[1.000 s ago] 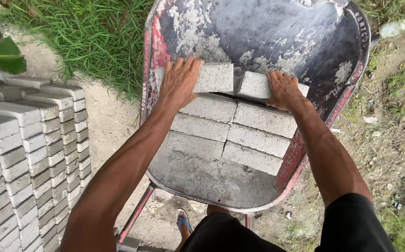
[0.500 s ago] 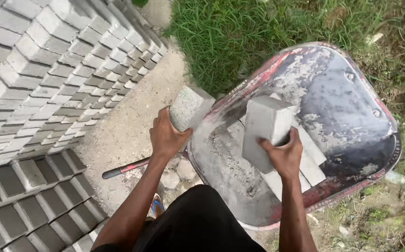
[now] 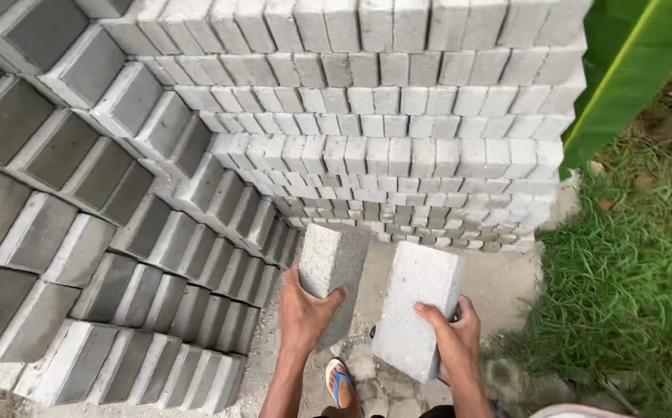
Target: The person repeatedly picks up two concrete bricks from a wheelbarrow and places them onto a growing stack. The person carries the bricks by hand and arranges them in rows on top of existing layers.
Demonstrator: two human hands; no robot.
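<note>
Head view: I note the left hand (image 3: 305,308) clamped on one grey block (image 3: 330,262) and the right hand (image 3: 450,334) on another block (image 3: 417,308), both carried above the sandy ground (image 3: 498,279) before the stacked blocks (image 3: 398,116). I judge the carry is in hand; setting down calls for a free spot on a row.

Block stacks (image 3: 398,116) ahead and left, grass (image 3: 630,286) right
</note>
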